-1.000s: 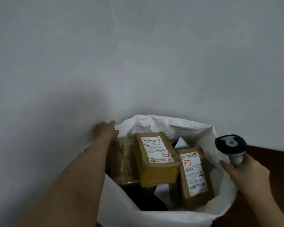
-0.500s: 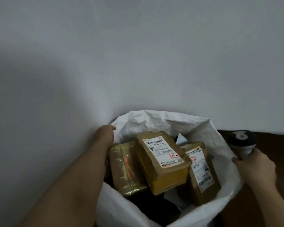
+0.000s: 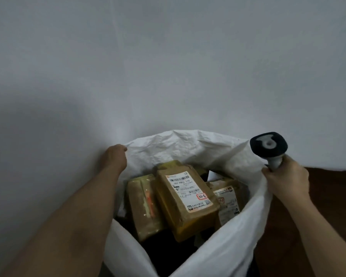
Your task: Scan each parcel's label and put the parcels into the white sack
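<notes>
The white sack (image 3: 188,150) stands open against the wall, its mouth wide, and three brown parcels lie inside it, leaning on one another. The middle parcel (image 3: 186,198) sits on top, tilted, its label (image 3: 188,190) facing up with a barcode and a hand-written red-edged sticker. At its nine o'clock rests a taped parcel (image 3: 143,206) showing no label from here; at its three o'clock a third parcel (image 3: 228,194) is half covered by the sack's edge, its label only partly readable. The left hand (image 3: 116,156) grips the rim at about ten o'clock of the opening, fingers curled over the cloth. The right hand (image 3: 286,180) is clenched round the handle of a scanner (image 3: 269,145) and appears to pinch the rim at two o'clock too, though that contact is hard to make out. The sack looks thin, woven and floppy, so I'd judge it best held by the rim with both hands; the cardboard seems stiff and fairly light. The sack's bottom is dark and its base is cut off.
</notes>
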